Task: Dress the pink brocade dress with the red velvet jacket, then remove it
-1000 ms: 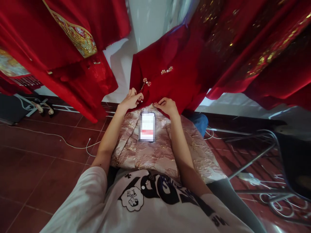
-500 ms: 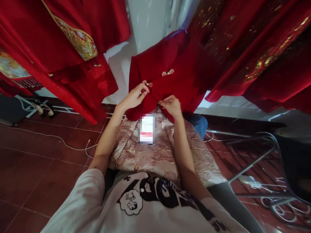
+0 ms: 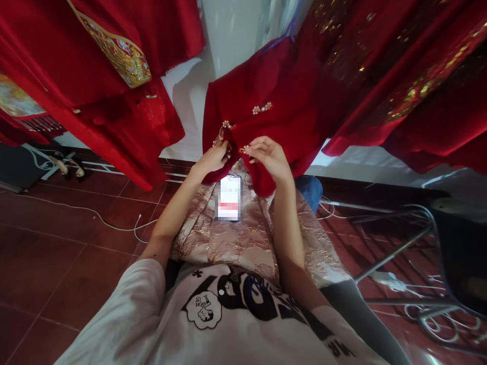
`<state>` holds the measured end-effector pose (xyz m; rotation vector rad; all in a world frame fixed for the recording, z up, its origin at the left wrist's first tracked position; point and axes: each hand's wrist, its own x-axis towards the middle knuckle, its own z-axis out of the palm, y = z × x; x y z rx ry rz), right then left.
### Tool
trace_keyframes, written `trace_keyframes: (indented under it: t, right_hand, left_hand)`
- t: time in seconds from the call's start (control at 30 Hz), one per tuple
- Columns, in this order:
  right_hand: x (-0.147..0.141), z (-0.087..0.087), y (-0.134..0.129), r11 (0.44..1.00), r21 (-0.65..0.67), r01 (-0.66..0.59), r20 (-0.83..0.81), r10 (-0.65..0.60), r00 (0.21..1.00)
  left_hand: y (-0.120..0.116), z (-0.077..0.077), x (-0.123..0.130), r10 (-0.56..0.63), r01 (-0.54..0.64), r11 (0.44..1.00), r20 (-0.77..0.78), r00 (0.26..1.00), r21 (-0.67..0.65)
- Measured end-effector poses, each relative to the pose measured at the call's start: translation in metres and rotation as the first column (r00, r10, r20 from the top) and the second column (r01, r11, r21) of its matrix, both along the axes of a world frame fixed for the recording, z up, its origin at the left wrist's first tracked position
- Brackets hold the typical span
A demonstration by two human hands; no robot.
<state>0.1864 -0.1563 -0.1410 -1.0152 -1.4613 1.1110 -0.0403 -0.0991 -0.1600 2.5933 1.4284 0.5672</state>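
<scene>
A red jacket (image 3: 289, 91) hangs in front of me, its two front edges parted near the hem. My left hand (image 3: 213, 158) is closed on the left front edge, next to pearl-and-gold flower clasps (image 3: 225, 124); its fingertips are partly hidden. Between thumb and fingers, my right hand (image 3: 269, 156) pinches a small beaded clasp piece with a gold loop (image 3: 243, 150) on the right front edge. Higher on the jacket sits a fastened jewelled clasp (image 3: 262, 108). Across my lap lies a pink-gold brocade cloth (image 3: 243, 243), bearing a lit phone (image 3: 229, 198) with a blurred screen.
Red embroidered garments (image 3: 125, 56) hang at the left, and red sequined ones (image 3: 411, 91) at the right. A metal-framed chair (image 3: 429, 263) stands to my right. A white cable (image 3: 110, 225) crosses the tiled floor at left, near high-heeled shoes (image 3: 70, 168).
My left hand has moved down and now grips the jacket's left edge, folding its clasps sideways. My right hand has lifted slightly with the clasp piece, and the front edges have drawn apart.
</scene>
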Motion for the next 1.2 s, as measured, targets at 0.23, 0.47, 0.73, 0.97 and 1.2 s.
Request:
trace_keyframes:
  t: [0.23,0.47,0.73,0.97,1.2]
  right_hand:
    - [-0.036,-0.021,0.012,0.993,0.004,0.120,0.069,-0.120,0.990]
    - [-0.034,-0.019,0.009,0.993,-0.016,0.116,0.076,-0.114,0.991]
    - [-0.020,-0.018,0.009,0.995,0.060,-0.083,0.186,0.071,0.980]
    - [-0.018,-0.019,0.011,0.983,0.144,-0.116,0.346,0.060,0.936]
    - [-0.007,-0.017,0.009,0.977,0.049,-0.207,0.195,0.194,0.961]
  left_hand:
    - [0.001,0.017,-0.012,0.039,-0.047,0.999,0.245,0.969,0.026]
    - [0.002,0.028,-0.023,0.132,-0.076,0.979,0.297,0.946,-0.191]
    - [0.002,0.034,-0.026,0.038,0.204,0.877,0.486,0.873,-0.434]
    - [0.008,0.026,-0.023,0.008,0.237,0.880,0.512,0.859,-0.411]
    - [0.010,0.024,-0.023,0.121,0.143,0.886,0.517,0.847,-0.442]
